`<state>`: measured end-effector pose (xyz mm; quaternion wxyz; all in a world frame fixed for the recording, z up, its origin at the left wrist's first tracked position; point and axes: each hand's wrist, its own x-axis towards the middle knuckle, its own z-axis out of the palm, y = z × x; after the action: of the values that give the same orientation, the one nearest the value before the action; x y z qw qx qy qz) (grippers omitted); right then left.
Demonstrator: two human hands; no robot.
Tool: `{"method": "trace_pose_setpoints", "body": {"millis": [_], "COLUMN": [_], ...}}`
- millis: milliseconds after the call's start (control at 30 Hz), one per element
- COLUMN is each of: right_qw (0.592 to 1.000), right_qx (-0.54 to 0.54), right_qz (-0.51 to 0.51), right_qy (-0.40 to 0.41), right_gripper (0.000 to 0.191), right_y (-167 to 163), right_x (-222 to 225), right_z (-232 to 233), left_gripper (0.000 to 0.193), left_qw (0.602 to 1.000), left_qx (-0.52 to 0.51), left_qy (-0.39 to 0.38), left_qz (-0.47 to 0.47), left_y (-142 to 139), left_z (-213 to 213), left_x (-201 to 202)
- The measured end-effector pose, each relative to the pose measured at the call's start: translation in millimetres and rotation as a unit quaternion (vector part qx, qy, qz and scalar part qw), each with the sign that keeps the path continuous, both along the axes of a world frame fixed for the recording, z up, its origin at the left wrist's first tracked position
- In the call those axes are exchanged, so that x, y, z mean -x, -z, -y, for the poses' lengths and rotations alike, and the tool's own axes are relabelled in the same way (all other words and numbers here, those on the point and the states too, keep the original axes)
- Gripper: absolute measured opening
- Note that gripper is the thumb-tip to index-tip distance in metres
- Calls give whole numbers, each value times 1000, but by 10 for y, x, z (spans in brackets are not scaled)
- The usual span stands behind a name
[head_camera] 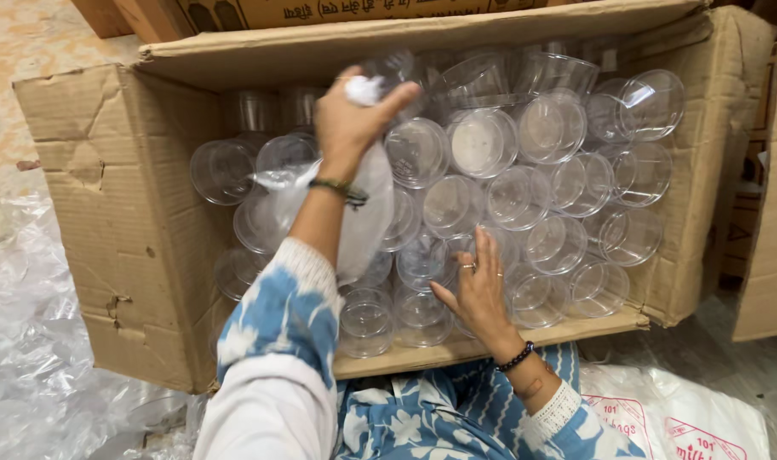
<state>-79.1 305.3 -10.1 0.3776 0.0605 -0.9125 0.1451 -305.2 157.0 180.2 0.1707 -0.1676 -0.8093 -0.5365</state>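
Cardboard box (pixel 124 221) lay open on its side, packed with stacked clear plastic cups (pixel 524 187). Within it, the left hand (pixel 352 119) gripped the knotted top of a clear plastic bag (pixel 363 213) holding more cups. The right hand (pixel 478 290) rested open, fingers spread, on the cups near the front edge.

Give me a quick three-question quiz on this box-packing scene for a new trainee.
1. True or false: the left hand grips the gathered top of a clear plastic bag.
2. Where does the right hand rest? A) on the floor B) on the clear cups C) on a box flap
3. What container holds the cups?

Key: 1 true. 2 B. 3 a cardboard box lying on its side, open toward the person.
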Motion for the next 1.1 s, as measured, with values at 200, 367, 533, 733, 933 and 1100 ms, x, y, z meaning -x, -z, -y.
{"method": "trace_pose_setpoints", "body": {"millis": [200, 367, 533, 733, 933, 1100], "right_qw": [919, 881, 909, 907, 875, 797], "right_qx": [349, 287, 202, 184, 224, 329], "right_qz": [34, 1, 23, 59, 115, 162], "right_qy": [-178, -376, -363, -374, -414, -481], "right_gripper": [99, 107, 111, 107, 109, 108], "right_y": [-551, -969, -1113, -1058, -981, -969], "right_x": [-260, -256, -328, -567, -723, -852], "right_z": [73, 503, 749, 761, 709, 624], "left_gripper": [86, 93, 89, 94, 113, 107], "left_qw": [868, 828, 831, 868, 873, 861], "left_qx": [-399, -385, -372, -297, -279, -302], "left_qy": [202, 217, 172, 272, 312, 326], "left_qz": [216, 345, 376, 293, 251, 247], "left_y": [657, 1333, 1441, 1494, 1363, 1254], "left_z": [1022, 1118, 1192, 1462, 1514, 1476], "left_x": [-1203, -2047, -2383, -2475, -2625, -2742]}}
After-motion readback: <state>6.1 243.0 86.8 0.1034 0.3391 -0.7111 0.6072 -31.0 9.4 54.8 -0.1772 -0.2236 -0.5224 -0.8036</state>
